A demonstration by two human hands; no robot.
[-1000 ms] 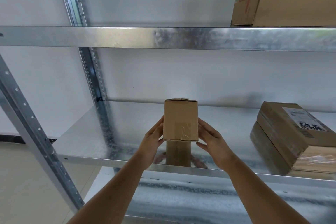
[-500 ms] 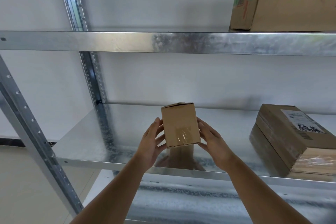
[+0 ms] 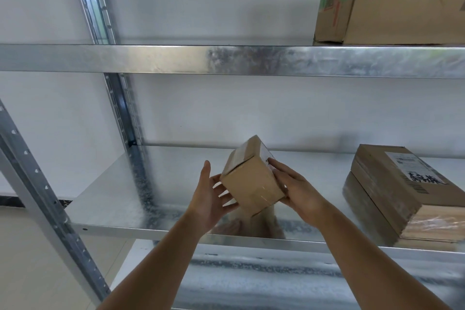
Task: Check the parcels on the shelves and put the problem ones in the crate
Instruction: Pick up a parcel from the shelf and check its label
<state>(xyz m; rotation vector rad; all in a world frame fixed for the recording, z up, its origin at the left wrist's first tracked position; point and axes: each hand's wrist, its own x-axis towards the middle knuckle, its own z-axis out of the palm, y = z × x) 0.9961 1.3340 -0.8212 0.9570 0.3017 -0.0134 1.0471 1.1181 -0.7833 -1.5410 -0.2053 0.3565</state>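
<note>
Two bare hands hold a small cardboard box [image 3: 251, 178] up over the middle shelf [image 3: 151, 209], clear of the metal; box is tilted, one corner pointing up, a seam showing on its upper face. Left hand [image 3: 208, 199] is under and beside the box's left side, fingers spread and mostly straight, fingertips touching the lower face; right hand [image 3: 299, 189] has its fingers laid along the right face w/ thumb below, so its grip is clamped on the box. Box's dim reflection shows on the shelf just beneath it. To the right on the same shelf lies a flat brown parcel [image 3: 392, 191] w/ a white label and black writing on top, well apart from the hands. On the upper shelf [image 3: 226, 60], far right, sits a bigger carton [image 3: 392, 17] w/ green wrap or print on it. Grey perforated uprights [image 3: 32, 173] stand at left; white wall behind.
</note>
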